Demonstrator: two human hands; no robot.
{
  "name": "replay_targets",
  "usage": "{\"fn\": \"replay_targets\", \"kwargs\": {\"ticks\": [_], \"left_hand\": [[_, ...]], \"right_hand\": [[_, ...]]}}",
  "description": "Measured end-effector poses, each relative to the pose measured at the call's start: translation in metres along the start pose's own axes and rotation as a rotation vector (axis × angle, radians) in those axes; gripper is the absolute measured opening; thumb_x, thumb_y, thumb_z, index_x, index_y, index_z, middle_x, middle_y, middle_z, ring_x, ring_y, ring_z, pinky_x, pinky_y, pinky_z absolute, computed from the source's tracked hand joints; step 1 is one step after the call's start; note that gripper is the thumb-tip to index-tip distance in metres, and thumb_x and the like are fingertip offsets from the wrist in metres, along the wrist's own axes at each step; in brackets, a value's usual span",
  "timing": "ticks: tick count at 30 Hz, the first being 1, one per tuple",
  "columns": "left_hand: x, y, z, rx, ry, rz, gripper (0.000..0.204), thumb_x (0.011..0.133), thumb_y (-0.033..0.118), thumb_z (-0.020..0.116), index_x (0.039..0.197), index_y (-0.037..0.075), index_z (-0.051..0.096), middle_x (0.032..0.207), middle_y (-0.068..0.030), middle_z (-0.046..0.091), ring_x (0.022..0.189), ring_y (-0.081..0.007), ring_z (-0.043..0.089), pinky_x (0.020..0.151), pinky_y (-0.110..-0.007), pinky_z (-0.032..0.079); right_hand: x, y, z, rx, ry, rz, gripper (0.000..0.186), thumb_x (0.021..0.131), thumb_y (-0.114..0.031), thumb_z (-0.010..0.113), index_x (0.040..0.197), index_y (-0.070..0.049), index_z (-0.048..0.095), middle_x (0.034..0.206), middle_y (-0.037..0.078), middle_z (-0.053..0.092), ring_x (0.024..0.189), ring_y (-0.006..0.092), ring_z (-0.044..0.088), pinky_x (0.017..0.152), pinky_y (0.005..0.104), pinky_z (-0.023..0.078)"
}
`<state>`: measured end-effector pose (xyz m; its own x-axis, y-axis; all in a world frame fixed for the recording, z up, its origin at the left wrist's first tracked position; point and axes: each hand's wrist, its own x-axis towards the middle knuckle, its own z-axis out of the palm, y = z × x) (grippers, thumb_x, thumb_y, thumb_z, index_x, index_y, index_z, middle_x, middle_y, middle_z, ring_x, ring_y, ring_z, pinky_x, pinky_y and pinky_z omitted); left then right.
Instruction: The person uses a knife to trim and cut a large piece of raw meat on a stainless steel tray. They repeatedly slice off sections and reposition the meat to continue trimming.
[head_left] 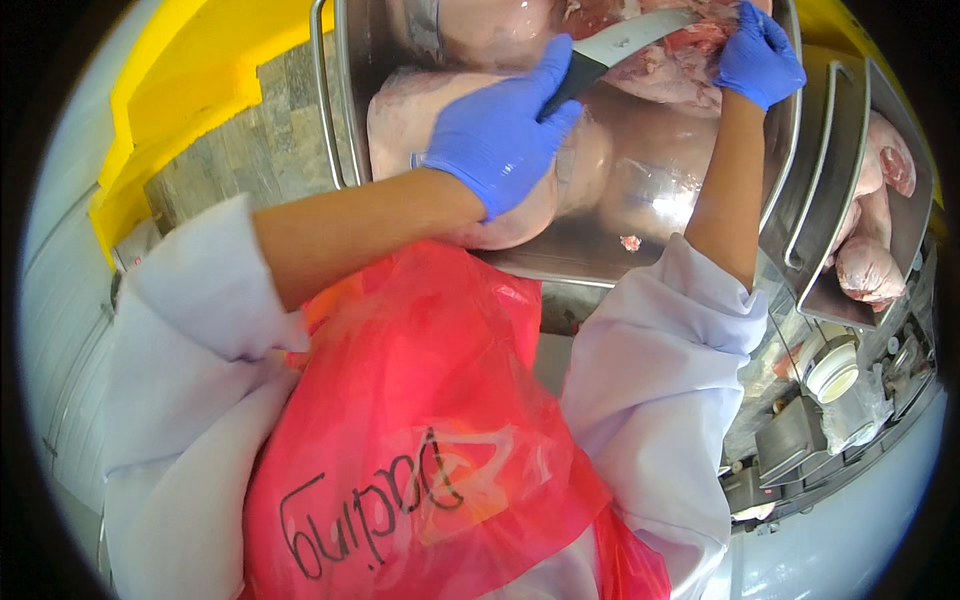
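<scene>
Head view: the left hand [495, 140] is clamping a knife [635, 37] over raw meat [665, 80] lying toward the metal tray's [358, 60] right edge; the right hand [760, 60] is touching that meat, its grip unclear.

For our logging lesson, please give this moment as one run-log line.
left hand: holds black-handled knife over raw meat | right hand: at the meat's edge | location: metal tub
</scene>
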<state>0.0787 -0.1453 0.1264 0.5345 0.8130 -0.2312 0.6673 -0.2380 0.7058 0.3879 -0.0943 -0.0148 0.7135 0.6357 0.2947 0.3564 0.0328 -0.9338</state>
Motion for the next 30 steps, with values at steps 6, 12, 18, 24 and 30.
{"fn": "replay_targets", "kwargs": {"ticks": [6,12,18,24,30], "left_hand": [[-0.016,-0.01,0.045,0.072,-0.049,-0.239,0.063,0.101,0.039,0.055,0.159,0.022,0.035,0.109,-0.0202,0.071,0.092,-0.0422,0.069,0.08,-0.051,0.054],[-0.019,-0.026,0.076,0.007,-0.017,-0.215,0.073,0.101,0.036,0.057,0.164,0.026,0.021,0.119,-0.0184,0.068,0.095,-0.0422,0.069,0.079,-0.05,0.054],[-0.022,-0.044,0.093,-0.003,0.026,-0.178,0.074,0.101,0.036,0.057,0.164,0.026,0.021,0.112,-0.0185,0.068,0.091,-0.0411,0.069,0.077,-0.051,0.054],[-0.006,-0.074,0.106,0.169,-0.026,-0.119,0.075,0.102,0.04,0.055,0.165,0.021,0.018,0.097,-0.0179,0.067,0.078,-0.039,0.069,0.065,-0.052,0.054],[-0.011,-0.061,0.065,0.168,-0.001,0.015,0.071,0.103,0.037,0.052,0.164,0.017,0.021,0.099,-0.0201,0.069,0.082,-0.0399,0.07,0.069,-0.053,0.056]], "right_hand": [[0.003,-0.008,0.005,-0.074,-0.029,-0.122,0.013,0.091,-0.004,0.072,0.08,0.002,0.07,0.071,-0.002,0.062,0.068,0.006,0.053,0.064,0.0262,0.045],[0.006,-0.017,0.007,-0.206,-0.07,-0.178,0.013,0.092,-0.008,0.073,0.085,0.003,0.073,0.071,-0.001,0.066,0.067,0.0066,0.055,0.062,0.0262,0.046],[0.007,-0.024,0.016,-0.155,-0.085,-0.086,0.014,0.092,-0.011,0.074,0.092,0.003,0.077,0.073,0.0,0.069,0.064,0.0069,0.057,0.059,0.0265,0.047],[0.04,0.057,0.003,0.118,-0.046,0.184,0.016,0.093,-0.012,0.075,0.088,0.004,0.076,0.072,0.0,0.067,0.064,0.0065,0.056,0.058,0.0257,0.046],[0.023,-0.004,0.007,-0.166,0.04,-0.005,0.019,0.092,-0.015,0.076,0.087,0.003,0.076,0.074,0.003,0.071,0.066,0.0084,0.06,0.063,0.0267,0.049]]}}
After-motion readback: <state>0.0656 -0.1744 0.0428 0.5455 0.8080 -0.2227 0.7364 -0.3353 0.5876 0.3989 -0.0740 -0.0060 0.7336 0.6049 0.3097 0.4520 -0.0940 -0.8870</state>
